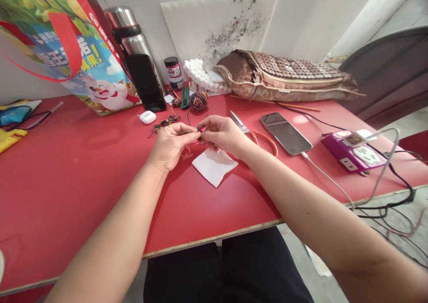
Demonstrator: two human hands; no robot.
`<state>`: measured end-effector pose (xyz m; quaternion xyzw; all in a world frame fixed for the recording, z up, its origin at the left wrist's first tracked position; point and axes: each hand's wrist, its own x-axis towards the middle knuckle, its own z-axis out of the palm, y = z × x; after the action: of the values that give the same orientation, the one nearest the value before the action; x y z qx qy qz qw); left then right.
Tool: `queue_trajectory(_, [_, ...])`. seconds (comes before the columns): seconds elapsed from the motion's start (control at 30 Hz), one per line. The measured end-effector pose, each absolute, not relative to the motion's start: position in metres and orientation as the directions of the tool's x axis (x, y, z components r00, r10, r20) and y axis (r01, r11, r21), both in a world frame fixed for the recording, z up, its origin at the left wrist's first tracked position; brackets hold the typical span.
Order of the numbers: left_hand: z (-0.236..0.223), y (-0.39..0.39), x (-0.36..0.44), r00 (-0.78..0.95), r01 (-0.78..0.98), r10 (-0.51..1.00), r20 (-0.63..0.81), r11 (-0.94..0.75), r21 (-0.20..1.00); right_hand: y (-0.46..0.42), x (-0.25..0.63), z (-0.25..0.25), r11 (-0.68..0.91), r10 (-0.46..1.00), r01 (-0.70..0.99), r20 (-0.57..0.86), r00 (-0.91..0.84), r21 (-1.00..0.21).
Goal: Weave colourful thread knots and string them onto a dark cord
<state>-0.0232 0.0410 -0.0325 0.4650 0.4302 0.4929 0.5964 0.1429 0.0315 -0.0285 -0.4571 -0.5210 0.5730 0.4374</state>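
My left hand [171, 145] and my right hand [224, 136] meet over the red table, fingertips almost touching. Both pinch a thin dark cord [199, 134], mostly hidden by the fingers. An orange loop of thread [186, 151] hangs below my left fingers. Under my right hand lies a folded white tissue [214, 168]. Just behind my left hand is a bundle of multicoloured knotted cord [167, 123]. A ball of multicoloured cord [198, 101] sits farther back, beside a small green-and-black tool [185, 98]. To the right, scissors with orange handles [269, 142] lie partly behind my right hand.
A phone [286, 133] with a charging cable lies right, near a purple power strip [354, 153]. At the back stand a printed bag [107, 89], a steel flask [135, 40], a black phone [146, 82], a jar [174, 73] and a brown sequined bag [287, 75]. A white earbud case [147, 117] lies left.
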Motion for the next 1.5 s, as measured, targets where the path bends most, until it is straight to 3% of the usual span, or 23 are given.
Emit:
queue_trajectory(0.2, [-0.032, 0.04, -0.022, 0.013, -0.034, 0.996, 0.083, -0.082, 0.996, 0.031, 0.141, -0.031, -0.041, 0.98, 0.026, -0.045, -0.196, -0.999])
queue_trajectory(0.53, [-0.031, 0.037, -0.018, -0.141, 0.072, 0.958, 0.249, -0.241, 0.968, 0.031, 0.142, -0.044, 0.244, 0.954, 0.113, 0.217, -0.206, -0.963])
queue_trajectory(0.8, [-0.031, 0.038, -0.019, -0.005, -0.116, 0.993, 0.118, -0.117, 0.986, 0.032, 0.14, -0.043, 0.125, 0.97, 0.042, 0.113, -0.215, -0.991])
queue_trajectory(0.9, [-0.032, 0.038, -0.02, 0.042, -0.15, 0.997, 0.066, -0.059, 0.987, 0.031, 0.142, -0.041, 0.171, 0.963, 0.008, 0.166, -0.212, -0.985])
queue_trajectory(1.0, [-0.032, 0.04, -0.023, 0.106, -0.208, 0.992, -0.062, 0.083, 0.975, 0.031, 0.144, -0.039, 0.196, 0.954, -0.022, 0.196, -0.228, -0.98])
queue_trajectory(1.17, [-0.03, 0.043, -0.027, 0.201, -0.36, 0.957, -0.21, 0.271, 0.893, 0.031, 0.145, -0.035, 0.057, 0.964, -0.055, 0.069, -0.258, -0.997])
queue_trajectory(1.33, [-0.028, 0.042, -0.027, 0.253, -0.41, 0.944, -0.211, 0.302, 0.861, 0.031, 0.144, -0.035, 0.006, 0.966, -0.14, 0.042, -0.257, -0.99])
queue_trajectory(1.5, [-0.029, 0.039, -0.026, 0.277, -0.313, 0.95, -0.142, 0.229, 0.922, 0.033, 0.144, -0.04, 0.057, 0.961, -0.078, 0.076, -0.266, -0.995])
